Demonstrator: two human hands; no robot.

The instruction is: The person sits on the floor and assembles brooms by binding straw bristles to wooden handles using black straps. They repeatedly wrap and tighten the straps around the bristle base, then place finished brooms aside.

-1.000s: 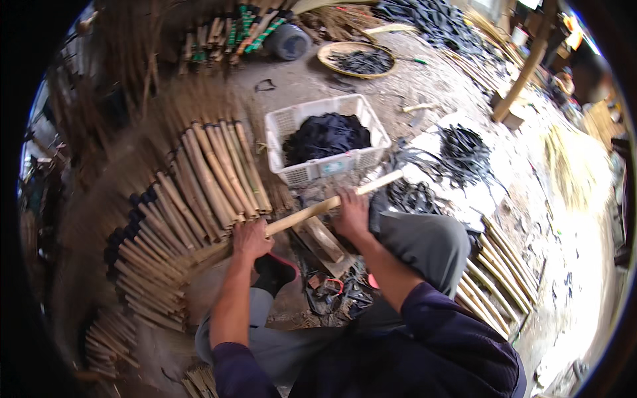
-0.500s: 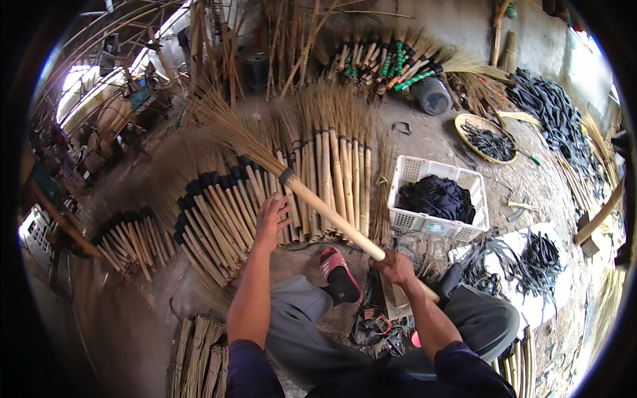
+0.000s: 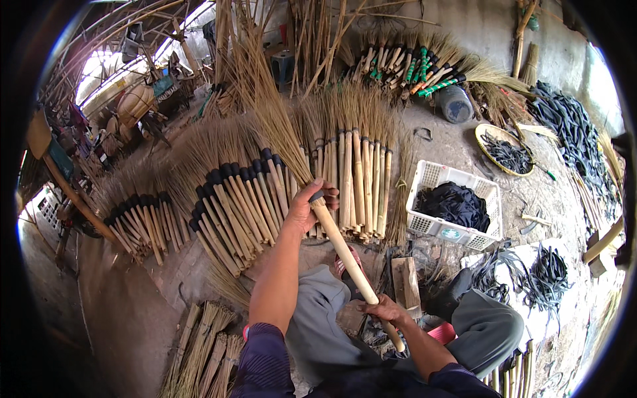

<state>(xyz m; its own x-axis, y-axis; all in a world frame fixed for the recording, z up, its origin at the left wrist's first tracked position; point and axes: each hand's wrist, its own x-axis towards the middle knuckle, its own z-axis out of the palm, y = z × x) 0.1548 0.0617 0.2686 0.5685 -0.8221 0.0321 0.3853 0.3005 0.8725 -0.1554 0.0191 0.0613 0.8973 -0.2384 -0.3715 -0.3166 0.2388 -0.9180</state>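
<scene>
A broom (image 3: 346, 256) with a pale wooden handle and thin brown bristles slants across the middle of the view. My left hand (image 3: 308, 208) is closed round it at the black band where the bristles meet the handle. Lower down, my right hand (image 3: 385, 309) grips the handle near its bare end. Beyond my hands lie rows of similar brooms (image 3: 239, 205), their handles toward me and black bands at their necks.
A white plastic crate (image 3: 423, 223) holds black rubber strips (image 3: 452, 207). Farther right sit a round basket (image 3: 486, 161) and a heap of black strips (image 3: 557, 126). Bundled bristles (image 3: 199, 351) lie at lower left, and a wooden block (image 3: 406, 285) stands near my right knee.
My left hand, open beside the broom before, now grips its neck. My right hand has moved down the picture, and the broom stands more steeply in view.
</scene>
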